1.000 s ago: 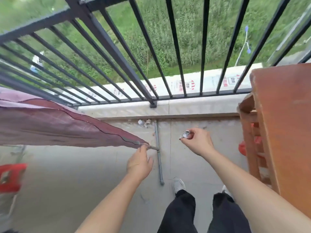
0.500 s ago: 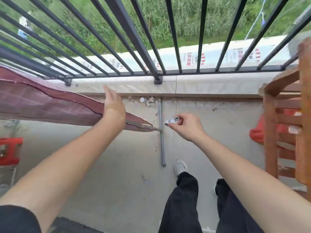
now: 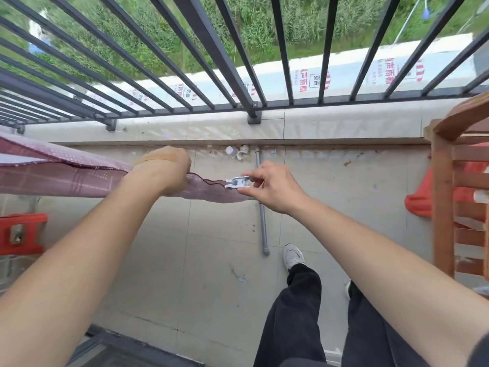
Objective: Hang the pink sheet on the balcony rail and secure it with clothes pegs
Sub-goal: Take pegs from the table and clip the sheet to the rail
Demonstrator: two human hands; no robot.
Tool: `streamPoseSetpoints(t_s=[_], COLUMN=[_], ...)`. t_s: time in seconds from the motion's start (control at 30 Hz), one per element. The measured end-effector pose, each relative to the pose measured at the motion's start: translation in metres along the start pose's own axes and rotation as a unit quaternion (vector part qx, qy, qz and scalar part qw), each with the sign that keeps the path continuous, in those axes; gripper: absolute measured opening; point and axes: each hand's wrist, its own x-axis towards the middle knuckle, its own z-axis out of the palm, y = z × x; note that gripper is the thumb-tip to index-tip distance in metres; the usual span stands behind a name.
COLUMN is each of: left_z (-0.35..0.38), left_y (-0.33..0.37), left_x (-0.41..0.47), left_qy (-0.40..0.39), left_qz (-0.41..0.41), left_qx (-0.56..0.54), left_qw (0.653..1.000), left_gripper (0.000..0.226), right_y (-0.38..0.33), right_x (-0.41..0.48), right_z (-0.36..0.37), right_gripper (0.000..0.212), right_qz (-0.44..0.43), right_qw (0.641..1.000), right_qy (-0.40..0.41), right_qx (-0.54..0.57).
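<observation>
Balcony floor (image 3: 164, 260) below one pink sheet (image 3: 66, 176) in clenched left hand (image 3: 164, 170), one peg (image 3: 238, 182) pinched by right hand (image 3: 275, 189).

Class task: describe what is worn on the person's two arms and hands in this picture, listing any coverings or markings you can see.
Both forearms are bare, with no gloves, rings, watch or bracelets in view. The left hand has a tan adhesive plaster stuck across its back. The right hand wears nothing. A dark sleeve edge shows at the right upper arm, at the picture's lower right corner.
</observation>
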Motion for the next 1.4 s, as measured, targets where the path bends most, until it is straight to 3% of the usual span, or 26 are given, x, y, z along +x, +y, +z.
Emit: streamPoseSetpoints(t_s=[0.1, 0.2, 0.4, 0.7, 0.83, 0.97, 1.03, 1.17, 1.27, 1.4], left_z=[0.003, 0.005, 0.008, 0.008, 0.007, 0.005, 0.005, 0.009, 0.008, -0.007], left_y=[0.002, 0.001, -0.001, -0.001, -0.001, 0.002, 0.005, 0.015, 0.031, 0.073], left_x=[-0.001, 0.003, 0.008, 0.008, 0.004, 0.001, -0.003, -0.015, -0.025, -0.038], left_qy=[-0.014, -0.009, 0.018, 0.051, 0.059, 0.067, 0.086, 0.195, 0.234, 0.289], left_qz=[-0.009, -0.007, 0.012, 0.033, 0.033, 0.037, 0.047, 0.076, 0.067, 0.099], left_qx=[-0.006, -0.001, 0.003, -0.014, -0.005, -0.023, -0.058, -0.054, -0.036, -0.072], left_qw=[1.000, 1.000, 1.000, 0.998, 0.998, 0.997, 0.993, 0.976, 0.969, 0.950], left_gripper=[0.023, 0.013, 0.016, 0.007, 0.012, 0.014, 0.025, 0.057, 0.071, 0.080], right_y=[-0.011, -0.015, -0.021, -0.040, -0.039, -0.027, -0.022, -0.018, -0.012, 0.000], right_x=[0.006, 0.011, 0.023, 0.037, 0.039, 0.030, 0.024, 0.003, -0.024, -0.082], right_z=[0.007, 0.015, 0.024, 0.043, 0.046, 0.038, 0.031, 0.003, -0.033, -0.097], right_gripper=[0.037, 0.035, 0.036, 0.029, 0.038, 0.076, 0.084, 0.072, 0.073, 0.083], right_qz=[-0.024, -0.025, -0.016, -0.103, -0.082, -0.035, -0.022, -0.012, 0.005, 0.091], right_qw=[1.000, 0.999, 0.998, 0.993, 0.995, 0.997, 0.997, 0.994, 0.975, 0.940], right_qy=[-0.005, -0.015, -0.020, -0.046, -0.055, -0.076, -0.070, 0.001, 0.075, 0.124], right_qx=[0.011, 0.023, 0.058, 0.031, 0.021, 0.003, -0.025, -0.109, -0.208, -0.303])
